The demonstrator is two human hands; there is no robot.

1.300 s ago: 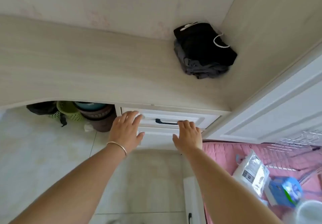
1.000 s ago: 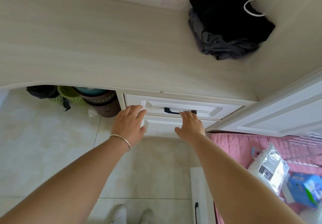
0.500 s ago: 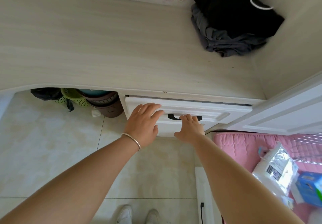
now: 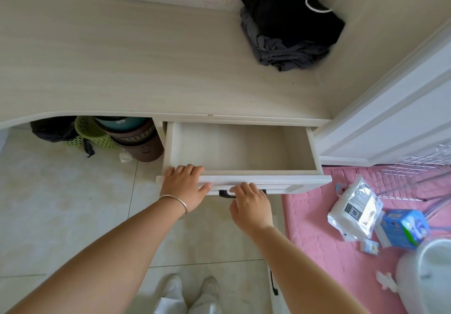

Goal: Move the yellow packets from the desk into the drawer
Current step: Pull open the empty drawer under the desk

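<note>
Head cam looks straight down here, so nearest thing is a pair of white shoes (image 4: 188, 294) on the pale floor tiles (image 4: 61, 204) at the bottom of the frame. Just above that, both forearms reach up to the drawer (image 4: 229, 147), which is pulled well out and looks bare inside. The left hand (image 4: 184, 188) is draped over the left end of the drawer's front edge, fingers hooked over the top and not clenched; there's a thin bangle (image 4: 174, 201) on that wrist. The right hand (image 4: 251, 202) sits on the dark handle (image 4: 223, 194), fingers curled round it as far as I can tell. No yellow packets anywhere in view, honestly, so where they lie I can't say. My guess is they'd be light, crinkly and a bit slippery, so pinch by an edge or scoop a few flat in the palm. Further up, the desk (image 4: 122, 64) is smooth pale woodgrain, bare except for folded dark clothes (image 4: 288, 23) in the upper right corner. Baskets and tubs (image 4: 117, 133) sit under the desk at left; a pink mat (image 4: 317, 240) with a white bag (image 4: 353, 208) is lower right.
</note>
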